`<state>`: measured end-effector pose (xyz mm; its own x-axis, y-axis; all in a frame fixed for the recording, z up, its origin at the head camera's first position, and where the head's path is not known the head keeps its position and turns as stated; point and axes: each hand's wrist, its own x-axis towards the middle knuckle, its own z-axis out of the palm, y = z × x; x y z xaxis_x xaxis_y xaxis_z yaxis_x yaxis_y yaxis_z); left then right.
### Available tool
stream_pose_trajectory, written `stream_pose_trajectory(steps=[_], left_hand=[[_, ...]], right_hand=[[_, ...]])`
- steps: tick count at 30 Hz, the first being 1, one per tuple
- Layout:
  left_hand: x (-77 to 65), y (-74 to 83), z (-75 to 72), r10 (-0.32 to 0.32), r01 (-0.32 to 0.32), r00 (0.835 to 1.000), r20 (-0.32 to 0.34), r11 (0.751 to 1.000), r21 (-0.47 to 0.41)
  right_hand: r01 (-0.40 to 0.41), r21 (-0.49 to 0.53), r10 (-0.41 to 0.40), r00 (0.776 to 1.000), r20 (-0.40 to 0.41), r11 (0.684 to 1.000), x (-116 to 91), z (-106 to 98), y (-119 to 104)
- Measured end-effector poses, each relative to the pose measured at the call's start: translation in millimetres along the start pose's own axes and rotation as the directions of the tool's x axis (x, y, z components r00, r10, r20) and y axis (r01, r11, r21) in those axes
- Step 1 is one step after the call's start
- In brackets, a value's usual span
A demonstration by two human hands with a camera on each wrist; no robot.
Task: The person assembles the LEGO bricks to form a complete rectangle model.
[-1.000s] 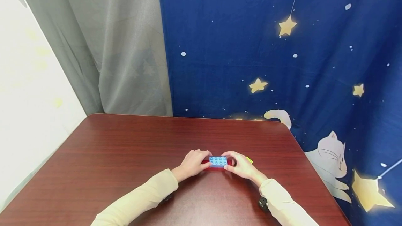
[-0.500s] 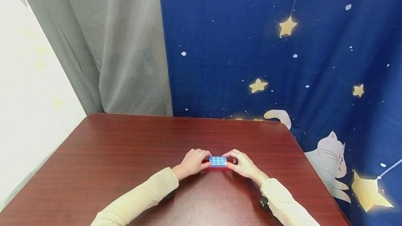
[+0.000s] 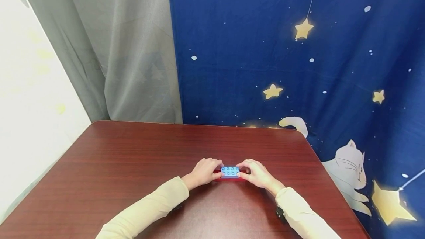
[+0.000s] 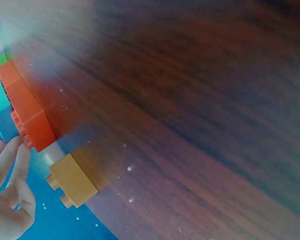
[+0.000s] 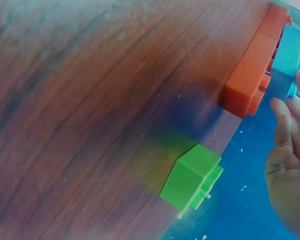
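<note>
A blue toy building brick (image 3: 230, 172) with studs on top lies level between my two hands. My left hand (image 3: 205, 171) pinches its left end with thumb and fingers. At the other end my right hand (image 3: 258, 174) holds it the same way. Directly below is a red row (image 5: 250, 70) with a seam, apparently two bricks end to end, standing on the table. Some red studs show along the blue brick's underside in both wrist views; whether it is fully seated I cannot tell.
Beside my left hand, a yellow brick (image 4: 74, 181) stands on the brown table (image 3: 132, 150). A green brick (image 5: 190, 175) is near my right hand, hidden behind it in the head view. Behind the table hang a grey curtain (image 3: 142, 58) and a blue starry curtain (image 3: 232, 47).
My right hand has shifted slightly to the right, covering the yellow-green brick that showed beside it a second ago. Both hands keep hold of the blue brick, which stays in nearly the same place.
</note>
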<state>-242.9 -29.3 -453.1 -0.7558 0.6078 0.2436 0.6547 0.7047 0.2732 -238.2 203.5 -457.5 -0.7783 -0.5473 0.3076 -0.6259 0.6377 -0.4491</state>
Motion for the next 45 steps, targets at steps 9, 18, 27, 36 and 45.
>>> stream_pose_trajectory(steps=[9, 18, 27, 36, 45], left_hand=[[-0.6, -1.9, 0.3, 0.021, -0.022, 1.0, -0.009, 0.999, -0.039], [-0.4, -1.5, 0.2, 0.013, -0.013, 1.0, 0.009, 0.999, -0.033], [1.9, -0.9, -1.1, -0.008, 0.01, 0.999, 0.051, 0.999, -0.043], [6.6, 0.6, -5.8, -0.017, 0.021, 0.996, 0.091, 0.999, -0.042], [5.0, 0.4, -6.2, -0.03, 0.034, 0.995, 0.094, 0.999, -0.038]], right_hand=[[0.0, -0.044, 0.001, 1.0, 0.019, 0.999, -0.8, -0.8, -0.2], [0.001, 0.035, -0.002, 1.0, 0.031, 0.999, 0.9, 1.5, 5.2], [-0.041, 0.119, 0.042, 0.999, 0.001, 0.992, -2.1, 7.2, 7.0], [-0.013, 0.101, 0.012, 1.0, 0.011, 0.995, 0.2, 1.3, 6.4], [-0.053, 0.071, 0.048, 0.996, 0.072, 0.996, 4.0, -4.4, 1.6]])
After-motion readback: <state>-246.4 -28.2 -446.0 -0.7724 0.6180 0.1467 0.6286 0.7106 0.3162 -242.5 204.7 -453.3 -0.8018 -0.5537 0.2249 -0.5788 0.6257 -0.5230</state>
